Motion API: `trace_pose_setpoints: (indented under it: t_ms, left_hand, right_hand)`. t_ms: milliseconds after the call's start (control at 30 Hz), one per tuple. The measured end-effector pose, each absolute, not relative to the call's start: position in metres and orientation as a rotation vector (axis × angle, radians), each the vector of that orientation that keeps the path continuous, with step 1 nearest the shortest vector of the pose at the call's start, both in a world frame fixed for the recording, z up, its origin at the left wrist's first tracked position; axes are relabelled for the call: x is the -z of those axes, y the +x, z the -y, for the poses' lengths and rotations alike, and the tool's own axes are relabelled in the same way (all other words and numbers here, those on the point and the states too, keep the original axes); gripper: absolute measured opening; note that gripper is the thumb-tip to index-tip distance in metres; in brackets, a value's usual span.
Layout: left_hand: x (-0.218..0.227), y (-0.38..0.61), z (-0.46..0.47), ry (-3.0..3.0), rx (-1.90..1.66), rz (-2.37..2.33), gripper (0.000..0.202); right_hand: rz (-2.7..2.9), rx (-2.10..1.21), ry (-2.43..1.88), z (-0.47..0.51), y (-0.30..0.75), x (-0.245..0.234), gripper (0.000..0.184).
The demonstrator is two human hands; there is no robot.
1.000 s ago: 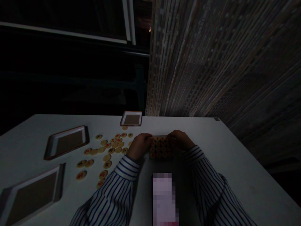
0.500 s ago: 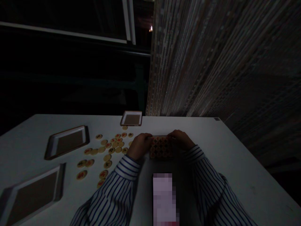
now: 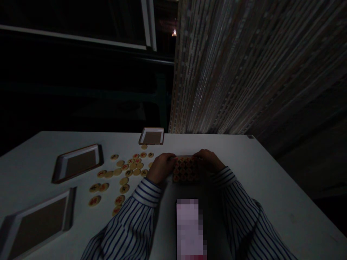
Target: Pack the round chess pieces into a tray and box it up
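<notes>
A small box (image 3: pixel 186 182) on the white table holds neat rows of round xiangqi pieces (image 3: pixel 183 171), their marks mostly red. My left hand (image 3: pixel 162 167) grips its left side, fingertips at the far left corner. At the opposite far corner, the closed fingers of my right hand (image 3: pixel 210 160) hold the right side. Dim light blurs the exact finger contact. Left of my left hand, loose xiangqi pieces (image 3: pixel 124 181) are scattered, some with red or black characters upward, others blank side up.
Shallow trays stand on the white table (image 3: pixel 260 202): one at the back (image 3: pixel 151 137), one at the left (image 3: pixel 77 163), one at the near left (image 3: pixel 40 224). A lit, pixelated phone (image 3: pixel 189 229) lies between my forearms. A string curtain (image 3: pixel 211 72) hangs behind the table.
</notes>
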State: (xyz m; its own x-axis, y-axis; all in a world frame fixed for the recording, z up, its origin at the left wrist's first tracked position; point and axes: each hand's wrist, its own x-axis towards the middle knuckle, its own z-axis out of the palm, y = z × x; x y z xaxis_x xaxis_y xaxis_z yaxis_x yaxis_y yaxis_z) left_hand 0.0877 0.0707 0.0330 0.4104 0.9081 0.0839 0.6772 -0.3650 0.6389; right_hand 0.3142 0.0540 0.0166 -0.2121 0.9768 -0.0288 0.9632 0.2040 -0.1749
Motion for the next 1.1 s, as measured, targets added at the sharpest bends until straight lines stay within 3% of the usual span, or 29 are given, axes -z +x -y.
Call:
trace_pose_setpoints:
  t_ms: [1100]
  left_hand:
    - [-0.031, 0.085, -0.074, 2.139, -0.590, -1.395, 0.034]
  right_hand:
    - [2.343, -0.099, -1.902, -0.053, 0.287, -0.014, 0.028]
